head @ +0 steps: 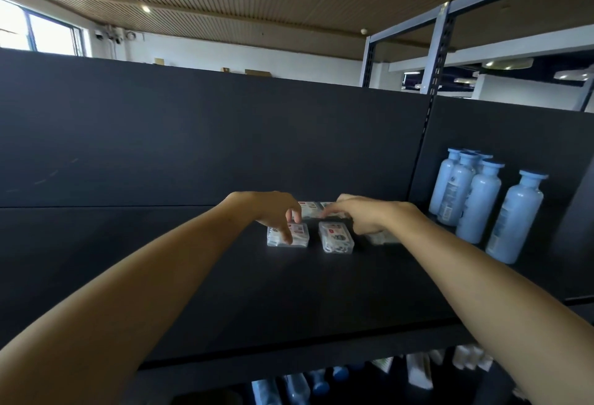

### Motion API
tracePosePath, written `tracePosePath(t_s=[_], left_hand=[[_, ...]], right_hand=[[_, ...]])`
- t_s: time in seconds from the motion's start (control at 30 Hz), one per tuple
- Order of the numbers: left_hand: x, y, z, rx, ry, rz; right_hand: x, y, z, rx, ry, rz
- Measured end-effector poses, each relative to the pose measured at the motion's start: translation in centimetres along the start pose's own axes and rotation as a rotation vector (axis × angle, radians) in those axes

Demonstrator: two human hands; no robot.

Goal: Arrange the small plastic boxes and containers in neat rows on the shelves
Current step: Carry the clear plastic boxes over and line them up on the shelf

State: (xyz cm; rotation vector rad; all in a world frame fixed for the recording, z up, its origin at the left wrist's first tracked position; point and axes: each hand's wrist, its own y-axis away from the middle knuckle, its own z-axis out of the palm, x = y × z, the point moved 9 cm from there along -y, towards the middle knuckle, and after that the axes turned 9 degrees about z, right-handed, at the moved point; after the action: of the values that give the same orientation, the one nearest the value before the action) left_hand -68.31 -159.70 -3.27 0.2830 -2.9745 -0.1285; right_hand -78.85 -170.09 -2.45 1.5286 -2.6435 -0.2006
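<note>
Both bare arms reach across the black shelf [225,292] toward a small group of clear plastic boxes lying flat near its back edge, toward the right end.

The left hand [273,212] hangs over the front left box [287,236], its fingers bent downward with the tips touching the lid; whether it truly grasps the box or only rests on it, I cannot tell. Just to the right, apart by a narrow gap, lies the front middle box [336,237], untouched, its red-and-white label facing up.

The right hand [366,216] is curled, fingers pointing left, over the gap between the 2 rows. A third front box [382,237] shows partly beneath its wrist. Whether the fingers pinch anything is hidden, so its hold cannot be told.

Behind these, closer to the back panel [193,134], 2 more back boxes [313,208] lie side by side, mostly covered by the hands.

Past the upright divider at the right end, 5 pale blue bottles [479,205] stand upright in a cluster on the neighbouring shelf. On the lower shelf [321,385], below the front edge, blurred blue and white containers are visible.
</note>
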Motion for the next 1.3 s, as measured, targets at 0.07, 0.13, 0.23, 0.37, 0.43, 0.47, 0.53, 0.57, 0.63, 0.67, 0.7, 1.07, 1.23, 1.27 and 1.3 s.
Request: tracePosePath(t_s=[0.07, 0.13, 0.23, 0.37, 0.43, 0.47, 0.53, 0.57, 0.63, 0.67, 0.7, 1.07, 1.23, 1.27, 1.3], left_hand=[[0.0, 0.0, 0.1, 0.003, 0.002, -0.003], [0.0, -0.1, 0.1, 0.012, 0.002, -0.002], [0.0, -0.3, 0.1, 0.027, 0.001, 0.003], [-0.1, -0.7, 0.2, 0.073, 0.017, 0.012], [0.0, -1.0, 0.2, 0.103, 0.015, 0.026], [0.1, -1.2, 0.2, 0.118, 0.010, 0.033], [0.3, -1.5, 0.2, 0.149, 0.003, 0.034], [0.4, -1.7, 0.2, 0.164, -0.003, 0.029], [0.5, -2.1, 0.3, 0.191, -0.022, 0.018], [0.5, -2.4, 0.4, 0.200, -0.032, 0.015], [0.5, -2.7, 0.4, 0.204, -0.041, 0.014], [0.4, -5.5, 0.9, 0.242, -0.087, -0.027], [0.5, -5.8, 1.1, 0.237, -0.100, -0.054], [0.6, -5.8, 1.1, 0.238, -0.102, -0.063], [0.8, -5.7, 1.2, 0.242, -0.101, -0.074]], right_hand=[[-0.2, -0.2, 0.9, -0.053, 0.063, -0.025], [-0.1, -0.4, 1.3, -0.068, 0.103, -0.021], [0.3, -0.6, 1.2, -0.058, 0.113, -0.003], [2.1, -1.3, 0.6, -0.020, 0.081, 0.079], [2.8, -1.3, 0.5, 0.026, 0.067, 0.098], [3.0, -1.3, 0.4, 0.054, 0.067, 0.105], [3.1, -1.0, 0.4, 0.103, 0.068, 0.096], [3.0, -1.0, 0.4, 0.129, 0.061, 0.083], [2.8, -1.2, 0.4, 0.183, 0.036, 0.053], [2.8, -1.4, 0.5, 0.204, 0.022, 0.046], [2.7, -1.5, 0.6, 0.219, 0.010, 0.043], [2.7, -2.9, 1.0, 0.412, -0.074, -0.006], [3.1, -3.6, 1.2, 0.396, -0.124, 0.000], [3.1, -3.6, 1.3, 0.398, -0.118, -0.003], [3.1, -3.6, 1.3, 0.401, -0.112, -0.007]])
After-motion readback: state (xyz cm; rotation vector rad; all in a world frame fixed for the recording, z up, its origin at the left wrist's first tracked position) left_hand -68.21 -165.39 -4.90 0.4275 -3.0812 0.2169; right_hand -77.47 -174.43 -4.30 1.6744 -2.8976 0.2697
